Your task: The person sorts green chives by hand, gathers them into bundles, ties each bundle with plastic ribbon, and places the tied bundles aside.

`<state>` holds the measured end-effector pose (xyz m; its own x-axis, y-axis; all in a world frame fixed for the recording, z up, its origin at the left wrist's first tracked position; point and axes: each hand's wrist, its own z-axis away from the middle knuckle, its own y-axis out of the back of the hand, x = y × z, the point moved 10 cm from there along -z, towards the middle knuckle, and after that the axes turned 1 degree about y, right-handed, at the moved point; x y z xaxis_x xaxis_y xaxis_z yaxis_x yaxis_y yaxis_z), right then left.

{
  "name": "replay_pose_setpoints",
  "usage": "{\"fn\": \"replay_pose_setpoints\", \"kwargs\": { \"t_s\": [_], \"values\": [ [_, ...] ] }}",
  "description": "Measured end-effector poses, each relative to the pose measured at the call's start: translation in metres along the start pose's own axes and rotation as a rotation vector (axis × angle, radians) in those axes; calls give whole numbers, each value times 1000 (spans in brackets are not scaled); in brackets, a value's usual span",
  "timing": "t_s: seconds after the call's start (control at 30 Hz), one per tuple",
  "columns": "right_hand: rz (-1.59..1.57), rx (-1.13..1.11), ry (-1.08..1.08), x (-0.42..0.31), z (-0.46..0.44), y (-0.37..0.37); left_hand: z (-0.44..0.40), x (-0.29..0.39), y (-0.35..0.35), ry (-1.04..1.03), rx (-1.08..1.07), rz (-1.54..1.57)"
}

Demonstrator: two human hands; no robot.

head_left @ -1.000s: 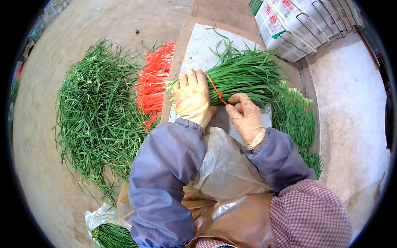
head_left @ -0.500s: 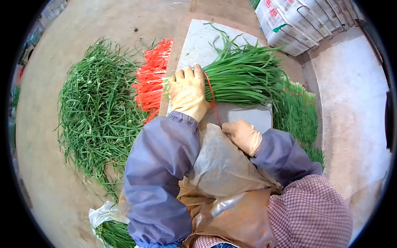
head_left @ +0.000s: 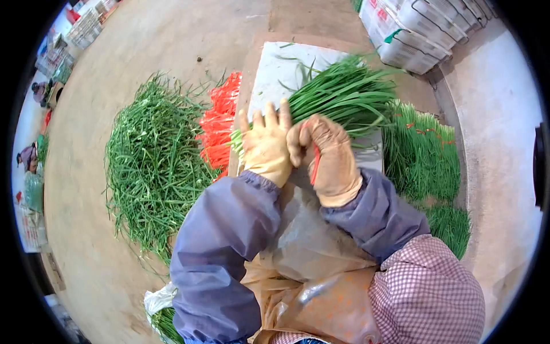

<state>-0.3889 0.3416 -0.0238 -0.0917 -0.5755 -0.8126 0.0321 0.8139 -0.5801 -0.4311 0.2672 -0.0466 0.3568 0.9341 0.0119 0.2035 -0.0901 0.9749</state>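
A bunch of long green leaves with pale stem ends, likely garlic chives, lies across a white board. My gloved left hand rests on the stem end, fingers stretched and spread. Close beside it, my gloved right hand is closed on a red plastic strip, whose end hangs below the fingers. Whether the strip still circles the bunch is hidden by the hands. Many more red strips lie in a pile left of the board.
A large heap of loose greens covers the floor at left. Bunches with red ties stand stacked at right. White crates are at top right, a white bag of greens at lower left. Other people sit at far left.
My right hand has risen from beside the apron to the left hand, pulling the red strip up. The left fingers have spread wider, and the camera view has shifted slightly.
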Motion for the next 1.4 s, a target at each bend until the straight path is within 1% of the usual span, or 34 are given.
{"fn": "replay_pose_setpoints", "kwargs": {
  "t_s": [0.03,0.07,0.13,0.17,0.27,0.3,0.37,0.4,0.47,0.5,0.53,0.6,0.67,0.73,0.83,0.93,0.97,1.03,1.1,1.2,1.23,1.27,1.33,1.4],
  "values": [
    [49,-8,-57,4,5,2,-5,-5,-11,8,-106,-11],
    [101,-11,-117,8,12,7,-6,-11,-12,30,-5,72],
    [238,-186,-65,23,30,28,-11,-8,-8,-4,-165,73],
    [426,-153,-192,41,50,53,-13,-9,-13,-17,-178,69],
    [771,-307,-46,49,67,59,-17,-4,-15,-47,-253,48],
    [679,-309,-97,59,69,63,-19,-8,-16,-29,-325,109],
    [504,-334,-192,71,66,62,-24,-7,-8,2,-357,98],
    [508,-356,-147,63,67,60,-21,-8,-10,18,-388,93],
    [515,-391,-72,43,76,60,-17,-4,-6,-6,-334,76],
    [589,-431,99,19,86,56,-15,-3,-5,-9,-318,76],
    [714,-432,212,-3,95,59,-14,-1,-3,-9,-303,77],
    [962,-440,444,-43,110,65,-13,5,1,-4,-339,34],
    [1011,-28,306,-57,103,125,-13,8,3,-16,-336,-9],
    [683,315,-105,-46,84,209,-13,11,2,-19,-388,-33],
    [817,226,-133,-61,68,198,-13,13,7,2,-477,-74],
    [966,89,-148,-47,53,190,-15,13,5,-14,-489,-98],
    [962,108,-178,-40,48,194,-16,12,3,-20,-489,-99],
    [838,66,-163,-26,37,201,-18,16,5,-37,-477,-81],
    [736,32,-126,-26,34,193,-19,18,7,-46,-463,-64],
    [653,268,-64,-49,37,214,-23,22,6,-57,-438,-30],
    [514,358,-142,-49,42,234,-24,22,3,-58,-444,-22],
    [536,374,-38,-62,45,236,-23,21,1,-58,-448,-14],
    [697,225,-41,-61,49,225,-25,21,0,-50,-464,11],
    [877,69,41,-64,51,196,-25,21,-3,-49,-494,11]
  ]
}}
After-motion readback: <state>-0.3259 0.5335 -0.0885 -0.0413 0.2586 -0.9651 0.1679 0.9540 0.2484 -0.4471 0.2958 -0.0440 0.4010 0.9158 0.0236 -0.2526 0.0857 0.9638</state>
